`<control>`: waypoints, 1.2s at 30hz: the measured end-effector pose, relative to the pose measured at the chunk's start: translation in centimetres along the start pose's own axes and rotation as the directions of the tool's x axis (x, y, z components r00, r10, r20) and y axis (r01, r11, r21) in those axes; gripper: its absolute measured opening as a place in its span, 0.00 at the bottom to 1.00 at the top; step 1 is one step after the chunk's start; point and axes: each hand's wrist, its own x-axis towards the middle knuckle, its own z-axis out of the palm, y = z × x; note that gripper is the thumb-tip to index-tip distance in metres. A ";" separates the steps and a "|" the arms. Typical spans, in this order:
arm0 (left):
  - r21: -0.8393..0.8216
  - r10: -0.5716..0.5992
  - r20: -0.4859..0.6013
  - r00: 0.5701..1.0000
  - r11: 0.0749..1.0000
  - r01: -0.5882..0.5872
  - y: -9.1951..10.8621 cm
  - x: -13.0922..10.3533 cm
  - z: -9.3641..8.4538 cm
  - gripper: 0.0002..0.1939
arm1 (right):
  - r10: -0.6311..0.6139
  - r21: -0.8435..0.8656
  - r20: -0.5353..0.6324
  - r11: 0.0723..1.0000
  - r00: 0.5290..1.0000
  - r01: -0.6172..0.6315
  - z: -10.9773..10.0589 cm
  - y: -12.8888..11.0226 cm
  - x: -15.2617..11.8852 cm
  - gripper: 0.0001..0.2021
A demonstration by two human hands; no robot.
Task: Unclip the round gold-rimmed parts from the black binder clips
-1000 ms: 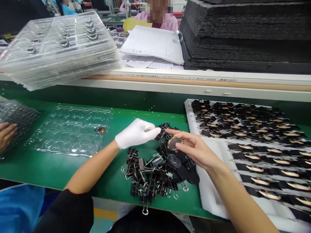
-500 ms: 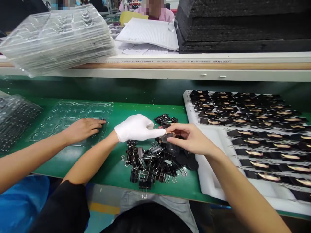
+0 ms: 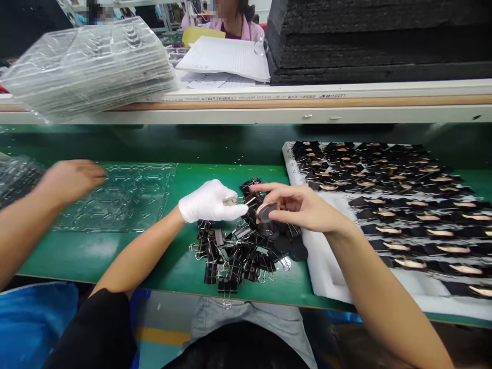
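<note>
My left hand, in a white glove, is closed on a binder clip. The clip's wire handles show between thumb and fingers, and its black body is partly hidden. Close beside it, my bare right hand pinches a dark round disc between thumb and fingers, with the index finger stretched toward the clip. Beneath both hands lies a heap of black binder clips with silver wire handles. Several flat black discs lie at the heap's right side.
To the right, a white foam tray holds rows of clipped pieces. A co-worker's hand is over a clear plastic tray on the left. Stacked clear trays, papers and black foam sheets occupy the shelf.
My hands have drawn slightly apart; the clip's handles now show at my left fingertips. The co-worker's hand has moved left across the clear tray. The view has shifted slightly.
</note>
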 end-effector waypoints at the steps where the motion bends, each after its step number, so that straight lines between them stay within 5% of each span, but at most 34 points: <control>1: -0.010 0.016 0.051 0.999 1.000 -0.016 1.2 1.1 1.5 0.27 | 0.000 0.038 -0.063 0.999 0.998 0.002 -0.3 -0.1 0.0 0.13; 2: -0.024 0.009 0.158 0.987 1.000 -0.006 2.0 1.9 2.7 0.26 | 0.003 0.074 -0.131 0.997 0.991 0.007 -0.5 -0.1 0.0 0.14; 6: -0.071 0.015 0.214 0.977 0.997 0.000 3.2 2.7 4.0 0.25 | 0.038 0.100 -0.269 0.995 0.962 -0.011 -1.0 0.5 0.4 0.19; 17: -0.058 -0.010 0.335 0.942 0.998 0.031 4.0 2.4 4.6 0.27 | 0.033 -0.066 -0.099 0.997 0.995 -0.040 -1.7 0.9 0.3 0.15; 27: -0.064 0.006 0.291 0.957 0.998 0.014 3.7 2.3 5.4 0.29 | -0.009 -0.106 -0.133 0.994 0.991 -0.005 -0.9 1.4 0.6 0.14; 31: -0.077 -0.116 0.289 0.950 0.987 0.144 4.0 2.6 4.7 0.25 | -0.017 -0.026 -0.191 1.000 0.981 0.012 -0.9 1.6 0.7 0.18; 36: -0.097 -0.184 0.457 0.870 0.962 0.255 4.5 2.9 2.8 0.27 | 0.001 0.201 -0.341 0.977 0.940 0.072 -0.5 1.8 0.9 0.19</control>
